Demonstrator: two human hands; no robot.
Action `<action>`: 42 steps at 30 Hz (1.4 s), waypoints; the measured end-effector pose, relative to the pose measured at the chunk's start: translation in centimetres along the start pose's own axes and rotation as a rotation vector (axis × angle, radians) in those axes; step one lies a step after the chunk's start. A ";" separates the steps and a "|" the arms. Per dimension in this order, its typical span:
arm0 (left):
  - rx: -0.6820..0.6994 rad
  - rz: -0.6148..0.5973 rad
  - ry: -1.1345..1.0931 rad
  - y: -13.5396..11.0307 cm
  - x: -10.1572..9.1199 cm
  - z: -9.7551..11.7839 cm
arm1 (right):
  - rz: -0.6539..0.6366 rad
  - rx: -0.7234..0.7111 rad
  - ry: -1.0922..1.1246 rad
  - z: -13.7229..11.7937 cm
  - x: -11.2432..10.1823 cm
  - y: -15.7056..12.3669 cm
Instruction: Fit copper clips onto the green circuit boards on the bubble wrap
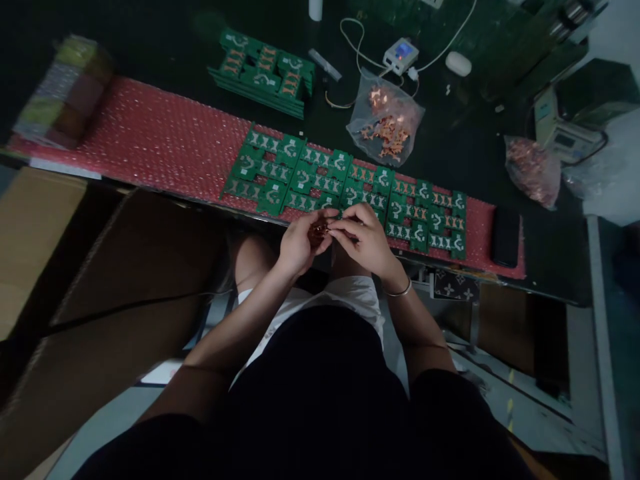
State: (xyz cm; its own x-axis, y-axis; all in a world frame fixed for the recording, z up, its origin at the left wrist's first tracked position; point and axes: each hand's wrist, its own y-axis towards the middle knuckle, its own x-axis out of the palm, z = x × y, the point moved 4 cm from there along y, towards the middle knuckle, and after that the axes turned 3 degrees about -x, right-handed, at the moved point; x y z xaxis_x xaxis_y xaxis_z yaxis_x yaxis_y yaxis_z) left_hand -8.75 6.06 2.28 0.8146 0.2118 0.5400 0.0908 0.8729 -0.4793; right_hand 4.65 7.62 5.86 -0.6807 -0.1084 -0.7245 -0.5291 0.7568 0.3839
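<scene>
My left hand (299, 245) is cupped and closed round a small heap of copper-coloured parts (318, 231) at the table's near edge. My right hand (364, 237) meets it, fingers pinched on one of those parts. Just beyond both hands lies a row of green circuit boards (340, 187) on red bubble wrap (150, 143). The boards on the right carry copper pieces, and those on the left look bare.
A stack of green boards (265, 73) sits farther back. A clear bag of copper parts (386, 120) lies behind the row, another bag (533, 170) at the right. A black phone (505, 237) rests on the wrap's right end. A white device with cables (400, 57) is at the back. Cardboard (115, 287) stands at my left.
</scene>
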 end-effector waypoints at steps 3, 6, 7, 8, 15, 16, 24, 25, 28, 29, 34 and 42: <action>0.011 -0.081 0.089 -0.3 0.4 -0.2 | -0.001 0.047 0.053 0.5 -0.3 -0.3; 0.033 -0.209 0.173 -0.6 0.8 -0.6 | 0.021 0.103 0.116 0.8 -0.9 -0.7; 0.034 -0.236 0.189 -0.6 0.9 -0.8 | 0.024 0.116 0.123 0.8 -1.0 -0.8; 0.036 -0.253 0.201 -0.7 0.9 -1.0 | 0.030 0.125 0.125 0.8 -1.1 -0.9; 0.072 -0.194 0.215 -0.8 1.2 -1.9 | 0.242 0.189 0.139 0.5 -2.0 -2.3; 0.074 -0.186 0.216 -0.8 1.3 -1.9 | 0.235 0.177 0.139 0.3 -2.1 -2.5; -0.006 -0.286 0.227 -1.2 1.8 -2.5 | 0.114 0.075 0.094 -0.3 -2.1 -4.1; -0.021 -0.280 0.223 -1.2 1.7 -2.6 | 0.114 0.070 0.084 -0.2 -2.1 -4.3; -0.029 -0.253 0.252 -1.0 1.6 -3.0 | 0.143 0.066 0.039 0.0 -2.2 -4.7; -0.017 -0.250 0.277 -0.9 1.6 -3.2 | 0.149 0.066 0.026 0.0 -2.2 -4.8; 0.041 -0.238 0.383 -0.5 1.5 -4.0 | 0.122 0.025 -0.006 -0.3 -2.4 -5.1; -0.111 -0.216 0.258 -0.2 2.4 -4.5 | 0.134 0.049 -0.021 -0.1 -2.9 -5.6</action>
State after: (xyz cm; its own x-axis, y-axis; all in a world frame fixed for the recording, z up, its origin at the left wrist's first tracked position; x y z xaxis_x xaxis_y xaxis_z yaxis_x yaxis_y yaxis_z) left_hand -4.25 4.40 0.57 0.8861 -0.1030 0.4519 0.3275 0.8292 -0.4531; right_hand 9.54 3.67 5.87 -0.7325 0.0084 -0.6807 -0.4087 0.7943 0.4495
